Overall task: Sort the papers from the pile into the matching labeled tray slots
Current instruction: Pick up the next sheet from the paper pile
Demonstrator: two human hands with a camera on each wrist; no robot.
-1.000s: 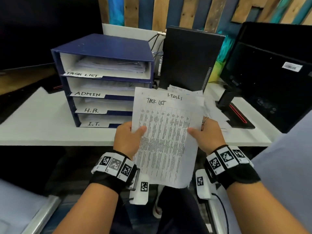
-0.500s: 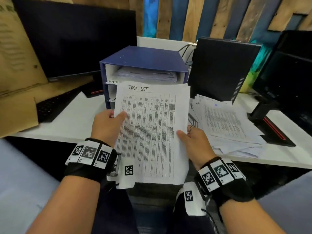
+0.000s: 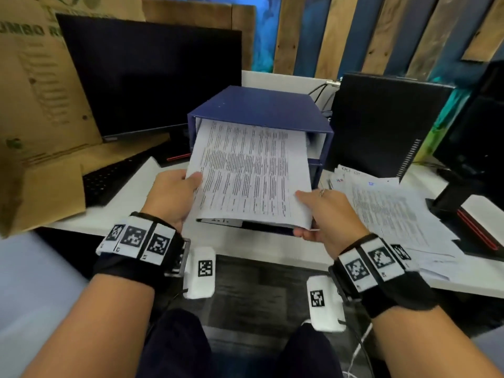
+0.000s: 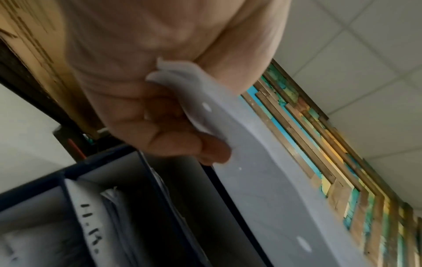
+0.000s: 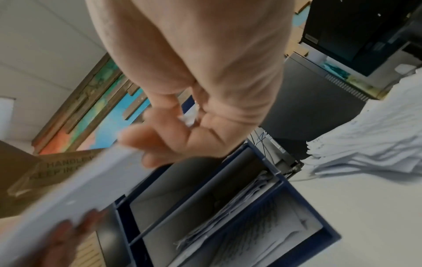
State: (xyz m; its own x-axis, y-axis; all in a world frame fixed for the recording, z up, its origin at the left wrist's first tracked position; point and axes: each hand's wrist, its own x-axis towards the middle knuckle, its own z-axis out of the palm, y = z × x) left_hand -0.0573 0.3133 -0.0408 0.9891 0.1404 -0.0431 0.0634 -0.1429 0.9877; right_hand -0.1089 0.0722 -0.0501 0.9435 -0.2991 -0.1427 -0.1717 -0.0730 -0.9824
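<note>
Presently, both hands pinch one printed sheet point(image 3: 251, 170): left hand point(image 3: 170, 195) on its left edge, thumb on top, fingers curled beneath; right hand point(image 3: 331, 214) at the near right corner, likewise. Far end of sheet sits inside top slot of the blue sorter tray point(image 3: 261, 109). Paper pile point(image 3: 390, 208) lies right of tray on white desk point(image 3: 128, 211).

Both hands point(image 3: 174, 195) point(image 3: 331, 216) forward, thumbs on top, pinching.

Dark monitor point(image 3: 152, 77), keyboard point(image 3: 109, 178), cardboard box point(image 3: 35, 105), black computer tower point(image 3: 381, 124) on white desk point(image 3: 128, 211).
</note>
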